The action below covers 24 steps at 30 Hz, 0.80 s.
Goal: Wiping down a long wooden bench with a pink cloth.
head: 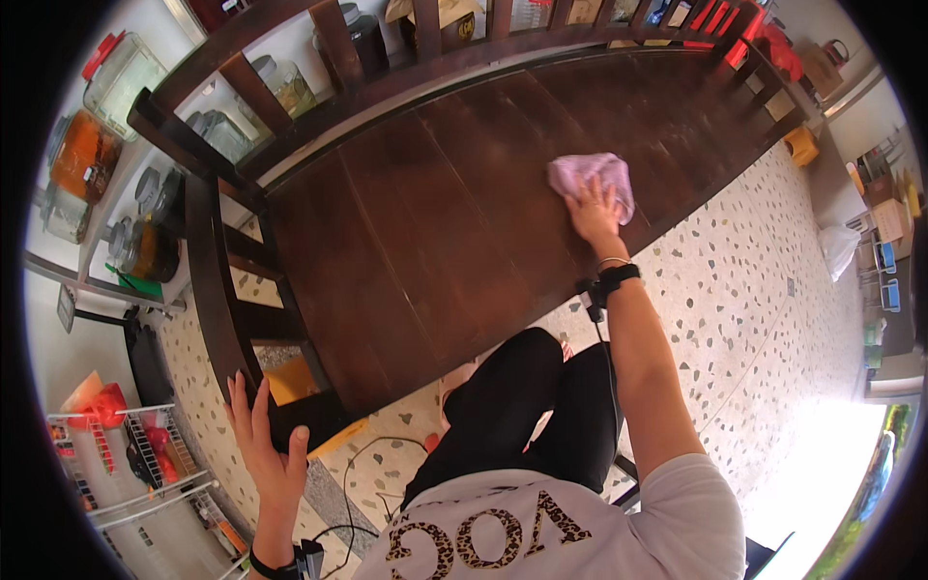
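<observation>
A long dark wooden bench [435, 239] with a slatted back and armrests stretches across the view before me. My right hand [596, 206] lies palm down, fingers spread, on a folded pink cloth [591, 170], pressing it against the bench seat towards its front edge. Close to the left armrest [217, 290] is my left hand [264, 442], fingers apart and holding nothing; whether it touches the wood I cannot tell. Both wrists bear black straps with small devices, and a cable runs from each.
Lidded glass jars [148, 250] line shelves at the left and behind the bench. A white wire rack [145, 471] stands at lower left. Black cables [348, 478] lie on the speckled floor [732, 290]. A white plastic bag [839, 250] is at far right.
</observation>
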Tool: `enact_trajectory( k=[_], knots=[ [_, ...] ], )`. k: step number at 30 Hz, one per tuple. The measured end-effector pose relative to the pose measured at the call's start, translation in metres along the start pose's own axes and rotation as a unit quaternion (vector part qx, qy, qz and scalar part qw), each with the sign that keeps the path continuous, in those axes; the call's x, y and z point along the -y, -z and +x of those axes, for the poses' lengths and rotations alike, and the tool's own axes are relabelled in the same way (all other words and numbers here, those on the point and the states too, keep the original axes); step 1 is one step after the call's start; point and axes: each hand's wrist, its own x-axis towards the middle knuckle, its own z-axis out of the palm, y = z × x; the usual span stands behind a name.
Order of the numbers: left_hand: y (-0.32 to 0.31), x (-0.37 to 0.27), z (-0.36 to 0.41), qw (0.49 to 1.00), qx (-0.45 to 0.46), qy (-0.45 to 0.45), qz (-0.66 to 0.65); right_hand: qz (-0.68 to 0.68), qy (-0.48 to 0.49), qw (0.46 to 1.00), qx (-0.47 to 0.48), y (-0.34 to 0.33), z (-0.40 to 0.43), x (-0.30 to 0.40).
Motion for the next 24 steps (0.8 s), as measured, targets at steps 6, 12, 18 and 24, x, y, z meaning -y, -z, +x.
enact_trajectory(
  k=[6,12,18,24],
  knots=[
    [-0.004,-0.001,0.003,1.0,-0.01,-0.014,-0.021,-0.003,0.287,0.954,-0.084,-0.024,-0.119,0.115],
    [-0.011,0.009,-0.002,0.999,-0.023,-0.027,-0.002,0.096,0.477,0.874,0.006,-0.024,-0.25,0.18],
    [-0.007,0.013,-0.009,1.0,-0.027,-0.005,-0.008,0.031,0.458,0.882,-0.104,-0.019,-0.18,0.088],
    [-0.016,0.009,-0.005,0.999,-0.041,-0.001,0.001,0.012,0.094,0.995,-0.021,0.002,-0.082,-0.075]
  ],
)
